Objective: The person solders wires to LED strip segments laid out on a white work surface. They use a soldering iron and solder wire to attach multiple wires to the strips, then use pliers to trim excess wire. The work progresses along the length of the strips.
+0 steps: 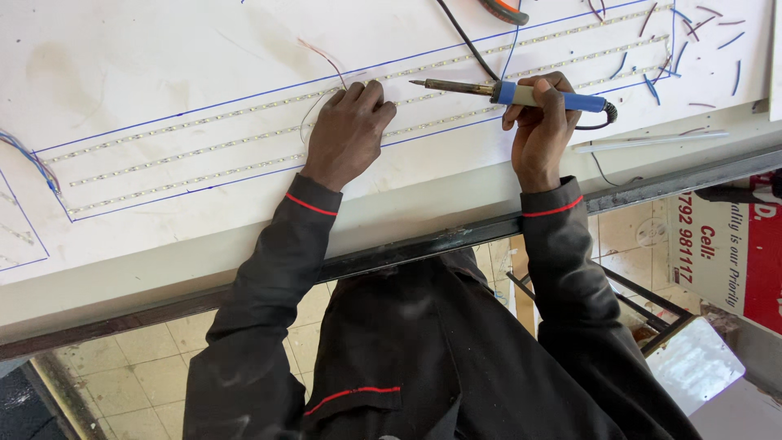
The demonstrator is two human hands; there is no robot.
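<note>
Dark sleeves with thin red cuff lines fill the lower middle of the frame, reaching up over a black metal frame edge [407,248] onto a white panel [163,65] marked with blue outlines. Three rows of LED strip [187,152] already lie fixed along the panel inside the outlined shape, running from the left of the frame to the upper right. Near the middle top, loose thin wires [326,61] are not yet joined, so the connecting seems only partly done. Pressing flat on the strips at centre top is the left hand [349,134], fingers together and holding nothing. Closed around the blue handle of a soldering iron [521,94] is the right hand [542,130]; the iron's metal tip points left, just beside the left fingertips. Cut wire scraps [692,33] litter the upper right corner.
</note>
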